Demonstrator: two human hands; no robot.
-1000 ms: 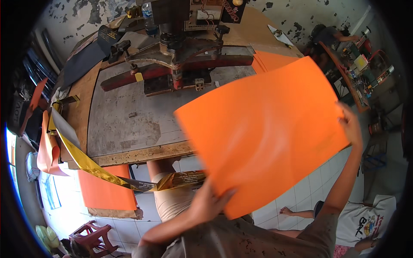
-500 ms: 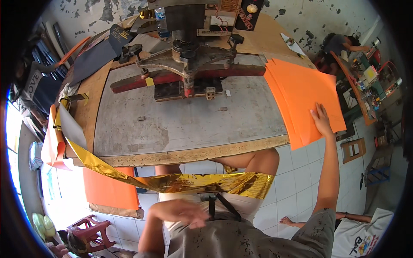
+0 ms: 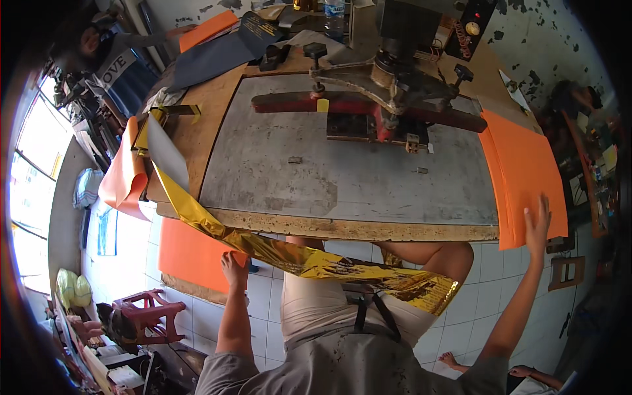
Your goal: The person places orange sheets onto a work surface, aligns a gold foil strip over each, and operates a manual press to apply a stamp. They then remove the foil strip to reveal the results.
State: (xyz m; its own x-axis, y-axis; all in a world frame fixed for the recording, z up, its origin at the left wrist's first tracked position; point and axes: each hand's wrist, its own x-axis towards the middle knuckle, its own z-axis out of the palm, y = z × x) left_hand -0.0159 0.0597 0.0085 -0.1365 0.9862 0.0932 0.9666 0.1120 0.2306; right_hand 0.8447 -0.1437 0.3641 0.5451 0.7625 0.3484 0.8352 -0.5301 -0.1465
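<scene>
Head: orange stack (image 3: 194, 253) below desk's (image 3: 395, 228) near-left corner is met on its right by left hand (image 3: 234, 268), grip unclear; right-edge sheets (image 3: 526, 171), by splayed right hand (image 3: 538, 229).

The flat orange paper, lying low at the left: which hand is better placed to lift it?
Probably the left hand: it is at the right edge of the flat orange paper. The right hand is farther away, at the layered orange sheets on the right side of the grey, wooden-edged table.
</scene>
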